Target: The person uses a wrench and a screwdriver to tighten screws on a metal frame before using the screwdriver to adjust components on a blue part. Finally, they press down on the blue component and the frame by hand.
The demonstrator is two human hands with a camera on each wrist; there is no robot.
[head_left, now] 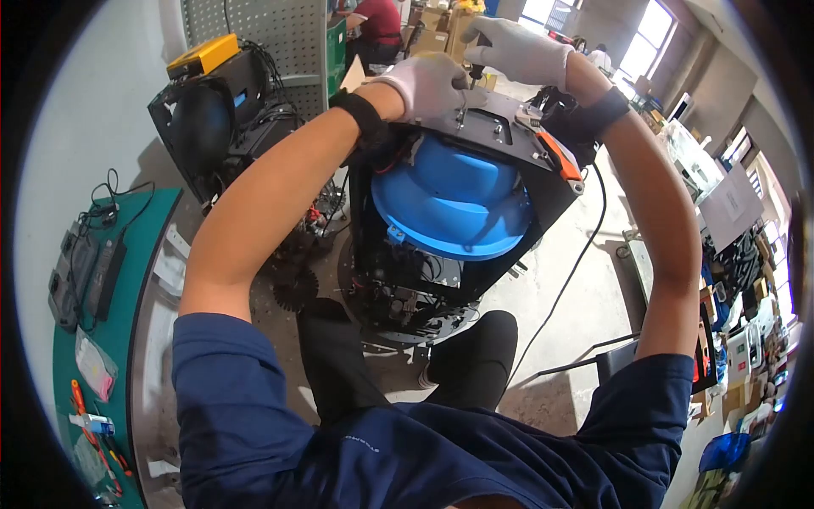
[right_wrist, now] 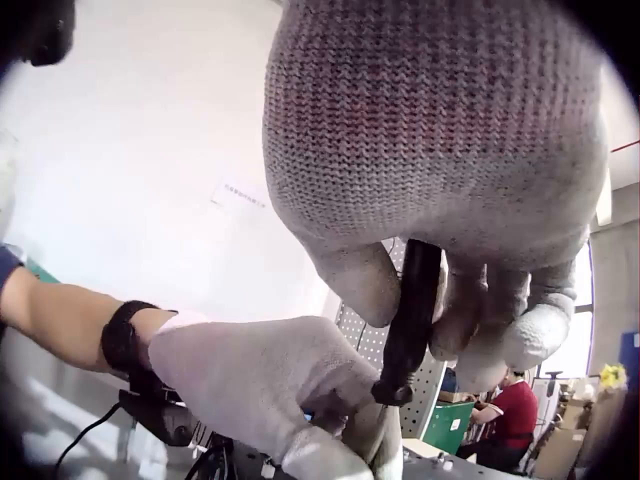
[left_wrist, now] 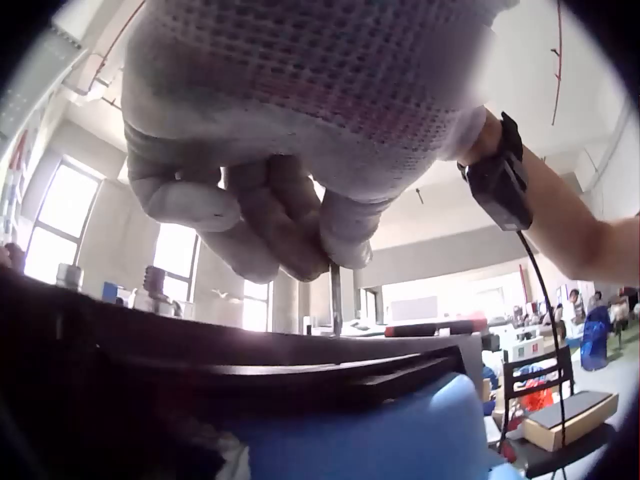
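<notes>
Both hands wear pale knit gloves and work above the black metal plate (head_left: 509,110) on top of a machine with a blue round shell (head_left: 454,199). My right hand (head_left: 521,53) grips the black handle of a screwdriver (right_wrist: 410,325) held upright, thumb on one side and fingers on the other. Just below and beside it, my left hand (head_left: 428,85) is low at the plate, its thumb and fingers pinching the thin metal shaft (left_wrist: 336,300). Bolts (head_left: 498,129) stand up from the plate. An adjustable wrench (head_left: 560,155) with orange handle lies along its right edge.
Another black machine with a yellow box (head_left: 202,56) stands at left. A green-topped table (head_left: 140,246) bears chargers and hand tools. A black cable (head_left: 593,229) runs down the right side to the floor. A person in red (head_left: 377,25) sits in the background.
</notes>
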